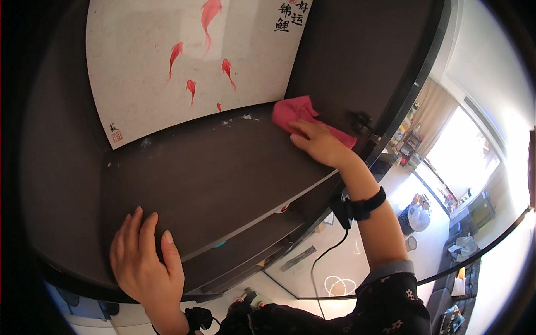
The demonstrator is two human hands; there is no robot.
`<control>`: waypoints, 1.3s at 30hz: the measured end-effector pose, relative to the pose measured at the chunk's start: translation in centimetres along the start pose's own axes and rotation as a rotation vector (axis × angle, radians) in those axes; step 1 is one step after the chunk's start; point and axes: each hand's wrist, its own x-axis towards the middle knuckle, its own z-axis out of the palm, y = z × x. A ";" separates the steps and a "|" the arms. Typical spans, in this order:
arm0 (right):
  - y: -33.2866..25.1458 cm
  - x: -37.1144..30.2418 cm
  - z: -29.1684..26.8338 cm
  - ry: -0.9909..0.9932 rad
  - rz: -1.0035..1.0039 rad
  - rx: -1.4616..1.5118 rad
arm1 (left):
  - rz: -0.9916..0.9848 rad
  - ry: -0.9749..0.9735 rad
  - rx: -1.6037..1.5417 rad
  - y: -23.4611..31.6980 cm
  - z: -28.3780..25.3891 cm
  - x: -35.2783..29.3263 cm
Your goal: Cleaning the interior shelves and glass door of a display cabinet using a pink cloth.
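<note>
A pink cloth [294,111] lies bunched on the dark shelf [206,162], near its right-hand back corner. My right hand [318,144] presses down on it, fingers over the fabric; part of the cloth shows past my wrist side. My left hand [146,257] rests on the shelf's front left part, fingers spread, holding nothing. White smudges [249,118] mark the shelf along the back, left of the cloth. Behind them stands a pale panel [145,84] painted with red fish.
Dark side walls enclose the shelf; a small black object [360,120] is by the right wall. Lower shelves [240,265] sit beneath the front edge. A black cable [315,268] hangs from my right wrist strap. Beyond, at right, are a bright window [460,139] and a dark sofa [466,285].
</note>
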 end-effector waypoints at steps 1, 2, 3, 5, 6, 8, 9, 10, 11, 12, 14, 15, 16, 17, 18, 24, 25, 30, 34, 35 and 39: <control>-0.2 -0.5 0.0 -0.016 -0.096 0.041 | 0.005 0.005 -0.004 0.1 -0.1 0.1; -0.9 -1.0 0.4 -0.014 -0.105 0.046 | 0.001 0.004 -0.001 0.0 -0.1 -0.1; -2.1 -2.3 0.4 0.008 -0.153 0.079 | 0.002 0.004 -0.007 0.0 -0.1 -0.1; -4.5 -4.9 0.4 0.034 -0.209 0.115 | 0.000 0.007 -0.006 -0.2 -0.2 -0.3; -5.6 -6.1 0.3 0.062 -0.242 0.056 | -0.003 0.002 -0.007 -0.3 -0.1 -0.3; -6.8 -7.3 0.2 0.091 -0.282 -0.001 | 0.002 0.010 -0.009 -0.4 -0.1 -0.4; -6.9 -7.7 0.0 0.115 -0.275 -0.064 | 0.007 0.011 -0.014 -0.5 0.0 -0.5; -7.0 -7.8 0.0 0.137 -0.271 -0.125 | -0.001 0.013 -0.004 -0.6 -0.1 -0.5; -6.7 -7.3 -0.4 0.133 -0.277 -0.122 | -0.007 0.005 -0.019 -0.3 -0.2 -0.4; -6.3 -6.2 -1.0 0.068 -0.190 -0.233 | -0.013 -0.001 -0.032 -0.2 -0.3 -0.3; -4.1 -3.8 -1.5 -0.005 -0.066 -0.428 | -0.003 0.010 -0.047 -0.1 -0.4 -0.1; -2.0 -2.2 -0.9 -0.012 -0.033 -0.507 | 0.011 0.021 -0.061 0.0 -0.4 -0.1; 0.1 0.0 -0.8 -0.094 0.035 -0.458 | 0.017 0.025 -0.065 0.0 -0.2 0.0; 1.3 2.0 -1.2 -0.174 0.105 -0.412 | 0.015 0.026 -0.069 0.0 -0.3 0.0; 0.6 3.9 -1.7 -0.181 0.091 -0.405 | 0.006 0.019 -0.059 -0.1 -0.4 0.0; -4.2 8.9 -1.5 -0.326 0.674 -0.061 | -0.029 0.004 -0.075 -0.3 -0.5 0.0; -4.4 9.5 -1.0 -0.451 0.488 -0.171 | -0.029 0.004 -0.080 -0.4 -0.5 -0.1; -4.8 11.8 1.7 -0.580 0.058 -0.357 | -0.041 0.012 -0.091 -0.1 -0.5 0.1; -7.7 11.9 3.0 -0.561 0.001 -0.353 | -0.037 0.051 -0.083 -0.5 -0.1 -0.1; -8.2 11.7 3.0 -0.534 -0.078 -0.370 | -0.044 0.051 -0.083 -0.5 0.0 -0.1; -8.3 12.5 4.3 -0.556 -0.189 -0.380 | -0.051 0.069 -0.096 -0.3 0.0 0.0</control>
